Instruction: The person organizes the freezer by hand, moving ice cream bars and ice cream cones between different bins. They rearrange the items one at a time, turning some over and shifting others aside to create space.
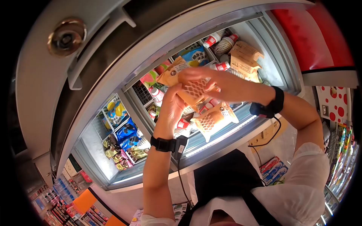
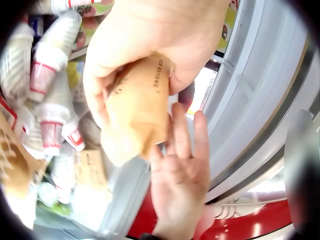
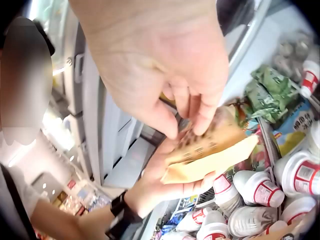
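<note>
An orange-brown package with a lattice print (image 1: pixel 195 89) is held over the freezer by my left hand (image 1: pixel 171 109). In the left wrist view, the fingers and thumb of my left hand (image 2: pixel 150 35) grip both sides of the package (image 2: pixel 137 107). My right hand (image 1: pixel 226 84) is at the package's other side, its fingers extended and slightly bent. The right wrist view has the fingertips of my right hand (image 3: pixel 187 135) at the printed face of the package (image 3: pixel 212 152); whether they press on it I cannot tell. A similar package (image 1: pixel 215 120) lies at the freezer's near edge.
Wrapped cones with red-and-white labels (image 3: pixel 267 192) lie around the hands. A cardboard box (image 1: pixel 243 58) is at the freezer's right, blue packs (image 1: pixel 128 133) at its left. The raised lid frame (image 1: pixel 109 56) arches beyond the hands. Shelves of goods (image 1: pixel 341 158) stand at right.
</note>
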A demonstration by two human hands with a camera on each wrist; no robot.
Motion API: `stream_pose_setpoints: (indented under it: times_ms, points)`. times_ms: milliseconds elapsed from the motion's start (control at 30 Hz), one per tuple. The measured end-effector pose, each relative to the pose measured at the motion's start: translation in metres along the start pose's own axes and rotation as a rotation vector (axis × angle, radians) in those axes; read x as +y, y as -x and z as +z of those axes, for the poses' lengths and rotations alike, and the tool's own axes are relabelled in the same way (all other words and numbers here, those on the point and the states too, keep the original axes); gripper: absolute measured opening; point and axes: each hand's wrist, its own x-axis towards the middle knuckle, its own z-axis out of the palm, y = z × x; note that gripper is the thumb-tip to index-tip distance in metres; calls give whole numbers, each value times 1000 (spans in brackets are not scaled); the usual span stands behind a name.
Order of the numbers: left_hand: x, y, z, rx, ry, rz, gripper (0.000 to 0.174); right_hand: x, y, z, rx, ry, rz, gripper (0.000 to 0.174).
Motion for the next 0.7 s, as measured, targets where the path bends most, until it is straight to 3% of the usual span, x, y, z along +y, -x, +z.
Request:
stream_pose_setpoints:
  times_ms: [33, 100, 167, 267, 367, 400, 433, 500, 567, 633, 700]
  points:
    - [0, 1, -5, 18, 19, 3, 53, 10, -4, -5, 8, -178, 103, 58]
    - [0, 3, -12, 85, 51, -20, 48, 31, -8, -13, 67, 86, 64, 53]
    - [-2, -1, -16, 105, -13, 7, 50, 47, -10, -9, 48, 2, 134, 52]
    - [-4, -4, -14, 128, -25, -9, 49, 36, -15, -3, -107, -385, 582, 59]
    - [-7, -3, -17, 241, -158, -169, 50, 45, -19, 3, -246, -215, 597, 66]
    - [-12, -4, -25, 342, -234, -175, 53, 83, -27, 8, -251, -282, 677, 62]
    - [-17, -3, -32, 446, -309, -179, 56, 91, -35, 1, -200, -356, 782, 61]
    - [-8, 0, -17, 447, -391, -99, 61, 117, -62, -5, -60, -271, 876, 61]
    - [-10, -4, -22, 416, -406, -39, 60, 149, -89, -7, 66, -4, 792, 71]
    - [-7, -3, -18, 375, -388, -30, 55, 185, -114, 6, 127, 173, 509, 79]
    - [-4, -2, -13, 375, -386, -19, 53, 197, -140, 22, -34, 495, 602, 76]
